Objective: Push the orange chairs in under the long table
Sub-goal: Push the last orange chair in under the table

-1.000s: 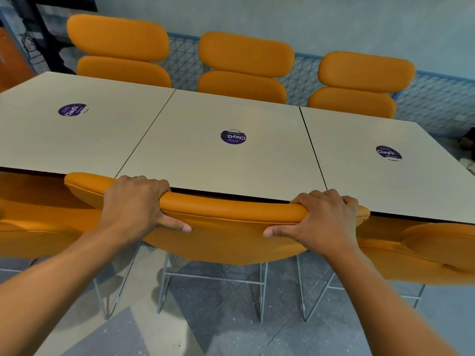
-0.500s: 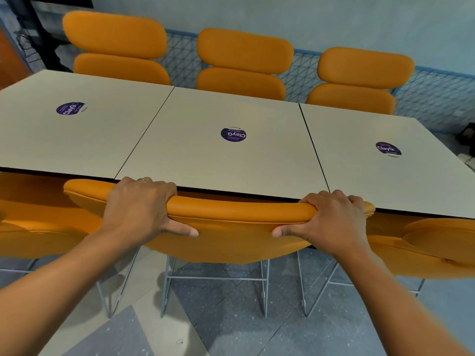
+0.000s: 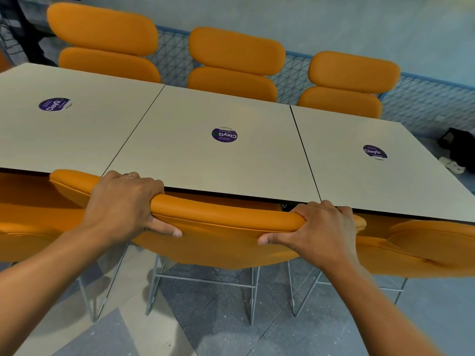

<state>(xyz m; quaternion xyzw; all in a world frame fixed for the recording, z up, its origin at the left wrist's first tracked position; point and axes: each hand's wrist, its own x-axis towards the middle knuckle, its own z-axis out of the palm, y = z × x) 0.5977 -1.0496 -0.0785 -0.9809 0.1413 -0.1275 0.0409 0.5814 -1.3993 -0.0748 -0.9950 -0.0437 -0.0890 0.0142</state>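
Two hands: left hand [image 3: 120, 204] and right hand [image 3: 321, 232] are both wrapped on the top roll of the middle chair [image 3: 226, 227], one near each end of the backrest.
Fingers: left fingers [image 3: 133, 181] are curled over the far side of the roll with the thumb pressed on the near face; the same is seen on the right; nothing else is held.
Chair position: near side of the long table [image 3: 205, 165], backrest top level with the table's near edge and just beside it; contact cannot be told; the seat is hidden under the tabletop.
Neighbours: left chair [image 3: 30, 227] and right chair [image 3: 424, 242] are set close on either side; far chairs [image 3: 236, 51] are seen across the table.
Surface: smooth, leather-like padding, judged soft and a bit slippery — a wrapped grip is favoured over flat palms.
Weight: thin wire legs [image 3: 203, 291] suggest a light frame; an easy slide is judged likely, though the legs may drag or catch on floor joints.
Stiffness: backrest is judged firm enough to be pushed from the top; an uneven push would likely twist the chair toward a neighbour.
Hold point: both ends of the top roll are judged right — force is spread evenly.
Risk: fingers on the far side could be pinched if the backrest is driven against the table edge.
Progress: this chair is judged nearly or fully in.
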